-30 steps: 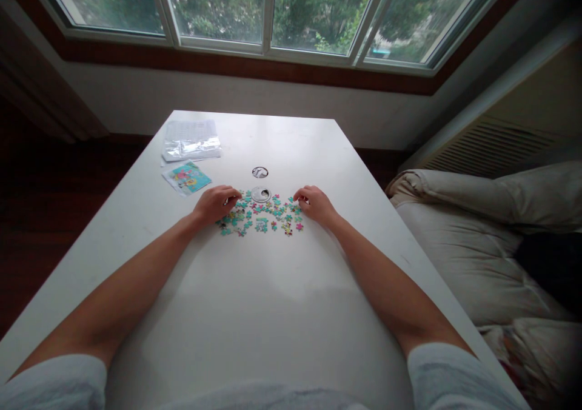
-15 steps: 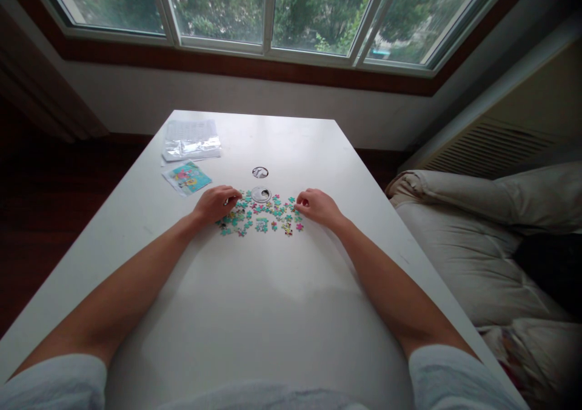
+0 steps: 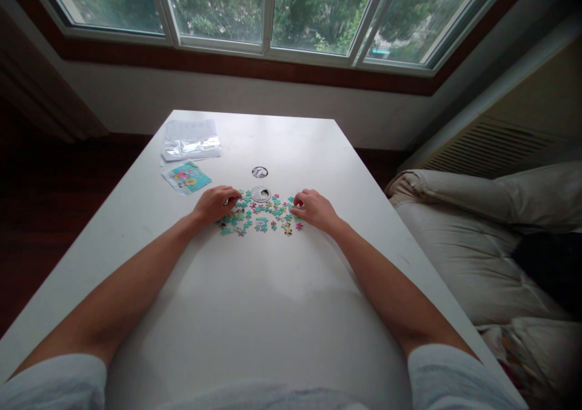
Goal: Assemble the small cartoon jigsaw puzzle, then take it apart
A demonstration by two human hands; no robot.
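Small jigsaw puzzle pieces (image 3: 274, 208), mostly turquoise with pink and yellow bits, lie loosely spread on the white table (image 3: 268, 313). My left hand (image 3: 217, 204) rests at the left edge of the spread, fingers curled and closed towards the thumb. Whatever those fingertips hold, if anything, is too small to make out. At the right edge, my right hand (image 3: 316, 208) has thumb and forefinger apart just over the pieces, with nothing visible between them. A few joined pieces (image 3: 261, 224) sit near the front of the spread. Touching its back edge is a round grey disc (image 3: 260, 194).
A second, smaller round disc (image 3: 260, 172) lies farther back. To the left are a colourful picture card (image 3: 188, 178) in clear wrapping and a clear plastic bag (image 3: 191, 140) over paper. A beige sofa (image 3: 459, 240) stands along the right side of the table.
My right hand has shifted slightly left over the pieces, and its thumb and forefinger have spread apart. The left hand has stayed in place.
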